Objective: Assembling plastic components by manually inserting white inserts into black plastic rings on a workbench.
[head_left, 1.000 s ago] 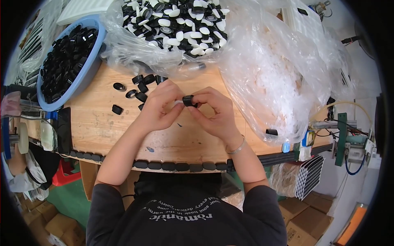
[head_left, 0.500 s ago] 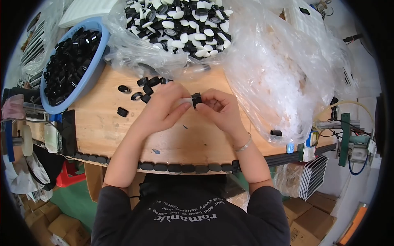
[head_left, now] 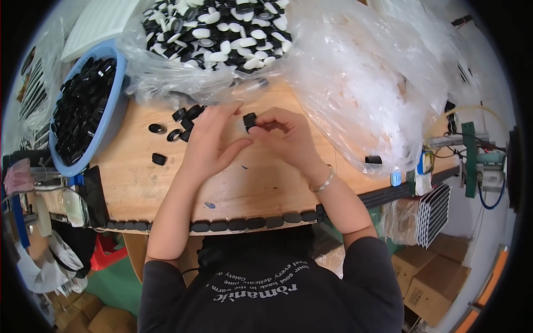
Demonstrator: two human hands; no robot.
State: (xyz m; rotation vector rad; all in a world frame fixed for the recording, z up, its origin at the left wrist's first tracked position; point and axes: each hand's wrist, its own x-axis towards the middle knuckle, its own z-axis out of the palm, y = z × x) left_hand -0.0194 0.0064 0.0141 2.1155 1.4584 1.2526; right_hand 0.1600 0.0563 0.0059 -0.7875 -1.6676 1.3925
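Note:
My right hand (head_left: 286,136) pinches a small black ring-shaped part (head_left: 249,120) between thumb and fingertips, above the wooden table. Just left of it, my left hand (head_left: 211,139) is open, with thumb and fingers spread apart and clear of the black part. Something pale and translucent (head_left: 233,129) shows between the two hands; I cannot make out what it is. Close by my left hand lie several loose black parts, among them a round one (head_left: 156,128), a ring (head_left: 174,135) and a piece lying on its side (head_left: 159,159).
A blue basin (head_left: 119,89) full of black parts stands at the left. At the back, a clear bag (head_left: 161,83) holds black and white pieces. Another plastic bag (head_left: 361,111) with whitish contents covers the right side, a black part (head_left: 373,160) by its edge. Black padding (head_left: 255,223) lines the front edge.
My left hand's fingers have opened and come away from the black part, which stays in my right hand. The whole view has shifted and turned slightly.

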